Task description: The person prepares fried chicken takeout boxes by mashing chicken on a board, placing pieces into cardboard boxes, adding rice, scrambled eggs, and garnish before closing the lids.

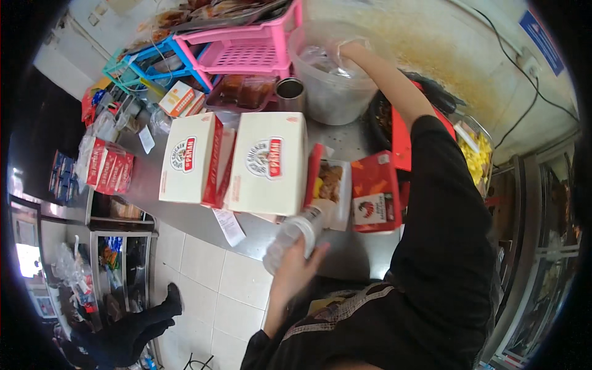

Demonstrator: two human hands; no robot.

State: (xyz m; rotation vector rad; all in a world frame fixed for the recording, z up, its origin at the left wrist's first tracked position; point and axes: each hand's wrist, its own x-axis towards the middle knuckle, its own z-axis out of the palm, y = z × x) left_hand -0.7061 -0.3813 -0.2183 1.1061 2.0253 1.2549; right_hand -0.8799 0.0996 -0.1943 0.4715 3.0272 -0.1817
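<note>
My left hand [296, 268] is closed around a translucent plastic cup [282, 252] held tilted above the front edge of the metal table [252, 231]. Beyond the cup's upper end is an open food box [341, 203], with brown and yellow food inside and a red printed lid [375, 194] folded out. Stretched forward, my right hand [350, 50] reaches into a large translucent plastic tub [333, 104]. Clear plastic bags [319, 60] lie in the tub, close to that hand. The fingers of my right hand are hidden by plastic.
Two closed white-and-red cartons [268, 162] stand left of the food box. Behind them are a metal canister [290, 92] and a pink plastic rack [240, 53]. At right stands a container of yellow food [476, 157]. A person's legs [138, 328] show lower left.
</note>
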